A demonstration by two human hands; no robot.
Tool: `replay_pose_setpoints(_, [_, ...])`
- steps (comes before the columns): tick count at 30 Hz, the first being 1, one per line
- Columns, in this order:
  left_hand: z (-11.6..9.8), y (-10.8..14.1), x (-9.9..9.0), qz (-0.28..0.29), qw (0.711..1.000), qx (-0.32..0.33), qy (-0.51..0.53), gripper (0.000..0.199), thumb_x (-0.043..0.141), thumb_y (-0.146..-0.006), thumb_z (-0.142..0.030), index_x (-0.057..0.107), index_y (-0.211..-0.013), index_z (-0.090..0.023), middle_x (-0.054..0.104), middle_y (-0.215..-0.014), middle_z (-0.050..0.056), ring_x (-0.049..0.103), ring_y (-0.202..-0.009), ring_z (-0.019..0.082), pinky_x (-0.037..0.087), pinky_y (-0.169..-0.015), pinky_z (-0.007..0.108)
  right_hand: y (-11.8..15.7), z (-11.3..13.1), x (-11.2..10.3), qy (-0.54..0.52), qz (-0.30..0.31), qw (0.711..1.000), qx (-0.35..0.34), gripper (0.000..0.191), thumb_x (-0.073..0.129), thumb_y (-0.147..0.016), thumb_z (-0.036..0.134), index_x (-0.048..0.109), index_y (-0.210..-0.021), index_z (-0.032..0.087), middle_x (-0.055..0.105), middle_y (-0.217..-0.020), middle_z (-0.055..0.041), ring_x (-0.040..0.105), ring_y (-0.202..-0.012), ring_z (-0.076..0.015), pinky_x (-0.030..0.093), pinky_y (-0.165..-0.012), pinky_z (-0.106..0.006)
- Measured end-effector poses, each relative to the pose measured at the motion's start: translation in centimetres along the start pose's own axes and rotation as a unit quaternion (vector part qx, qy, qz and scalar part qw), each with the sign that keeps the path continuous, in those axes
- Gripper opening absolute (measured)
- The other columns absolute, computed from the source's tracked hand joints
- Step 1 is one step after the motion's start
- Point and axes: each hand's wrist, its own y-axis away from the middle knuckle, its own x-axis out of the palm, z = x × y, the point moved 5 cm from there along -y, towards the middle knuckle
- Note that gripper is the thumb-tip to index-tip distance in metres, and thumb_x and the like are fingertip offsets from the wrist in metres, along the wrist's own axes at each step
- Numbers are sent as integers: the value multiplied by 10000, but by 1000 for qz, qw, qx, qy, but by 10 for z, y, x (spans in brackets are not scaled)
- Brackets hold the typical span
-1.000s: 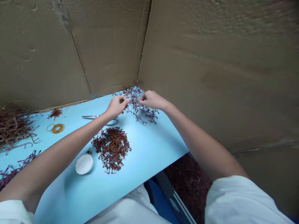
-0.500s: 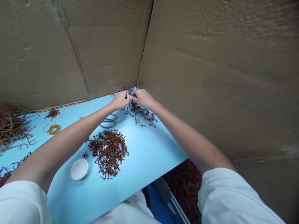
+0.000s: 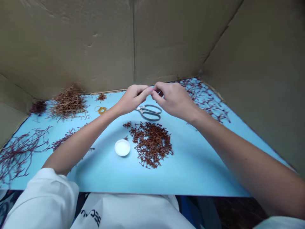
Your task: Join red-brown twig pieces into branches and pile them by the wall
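Head view: the left hand and right hand were closed in pinches, fingertips meeting, anything held too small to tell. Just below them lay scissors, and farther below, a pile of short reddish-brown sprigs on the blue tabletop.

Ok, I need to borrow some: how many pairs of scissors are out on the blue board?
1: the scissors lie on the blue board, between and just below the left hand and right hand. Heaps of stems could hide another.

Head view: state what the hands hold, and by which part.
The left hand and right hand meet in a pinch; anything held there is too small to tell.
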Motion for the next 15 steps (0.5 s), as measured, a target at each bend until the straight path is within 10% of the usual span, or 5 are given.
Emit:
replay_pose_setpoints(8, [36,155,-75,20,988,-91,-126,506,514,-1035,-359,403,-566,-206,421,-518,-41,360,-488,108,299,-565,286,41,44,48,55,67,994,-66,334,487,-1039,342,553,-733,228,635,-684,-45,478,-573,-183,158,-584,-354])
replay_pose_setpoints(15, [49,197,-101,-55,978,-101,-175,418,589,-1000,-345,482,-619,-210,417,-552,-39,366,-520,118,305,-567,272,82,23,46,33,-32,988,-145,448,502,-1074,394,412,-660,249,497,-556,11,459,-495,-158,325,-544,-322])
